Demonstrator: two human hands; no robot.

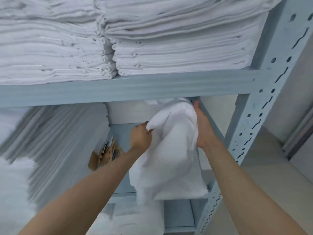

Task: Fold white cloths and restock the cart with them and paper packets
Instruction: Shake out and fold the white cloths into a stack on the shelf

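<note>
A loose white cloth (171, 150) hangs in front of the middle shelf of a grey metal rack (128, 89), its top reaching under the shelf beam. My left hand (141, 137) grips its upper left edge in a fist. My right hand (203, 128) holds the cloth's right side, with the fingers behind the fabric and mostly hidden. Brown paper packets (105, 154) stand on the same shelf, just left of my left wrist. The cart is out of sight.
Two tall stacks of folded white cloths (84, 41) fill the upper shelf. More folded linen (55, 143) is stacked at the left of the middle shelf, and white linen (128, 221) lies on the shelf below. The rack's perforated upright (257, 106) stands at right, beside a beige wall.
</note>
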